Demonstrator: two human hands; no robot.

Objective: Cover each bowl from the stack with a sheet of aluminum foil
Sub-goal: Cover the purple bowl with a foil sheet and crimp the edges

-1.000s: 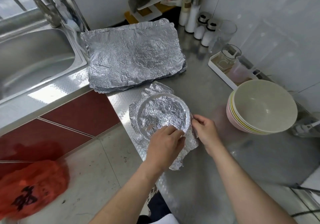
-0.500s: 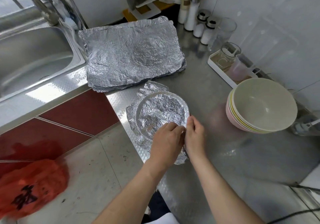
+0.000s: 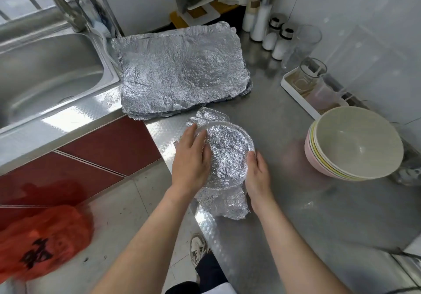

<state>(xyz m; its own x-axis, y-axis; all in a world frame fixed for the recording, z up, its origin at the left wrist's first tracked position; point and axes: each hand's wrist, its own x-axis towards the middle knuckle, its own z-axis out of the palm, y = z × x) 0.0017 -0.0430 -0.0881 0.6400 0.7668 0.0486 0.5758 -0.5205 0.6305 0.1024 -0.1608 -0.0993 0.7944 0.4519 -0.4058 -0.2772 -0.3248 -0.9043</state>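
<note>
A bowl draped in crinkled foil (image 3: 227,154) stands near the counter's front edge, with loose foil hanging toward me. My left hand (image 3: 190,157) lies flat against its left side, fingers straight and pressing the foil to the rim. At the bowl's right side, my right hand (image 3: 258,175) presses the foil with its fingers wrapped down over the edge. A pile of flat foil sheets (image 3: 180,70) lies behind the bowl. The stack of bare bowls (image 3: 355,143), cream on top and pink at the bottom, sits at the right.
A steel sink (image 3: 45,70) fills the left. A white tray with glass cups (image 3: 312,86) and several shakers (image 3: 273,36) line the back right wall. A red plastic bag (image 3: 43,241) hangs at lower left over the floor. The steel counter (image 3: 319,214) stretches right of my arms.
Both hands left the bowl's near edge and spread apart: the left went to its left side, the right to its right side. More foil is pressed down round the rim.
</note>
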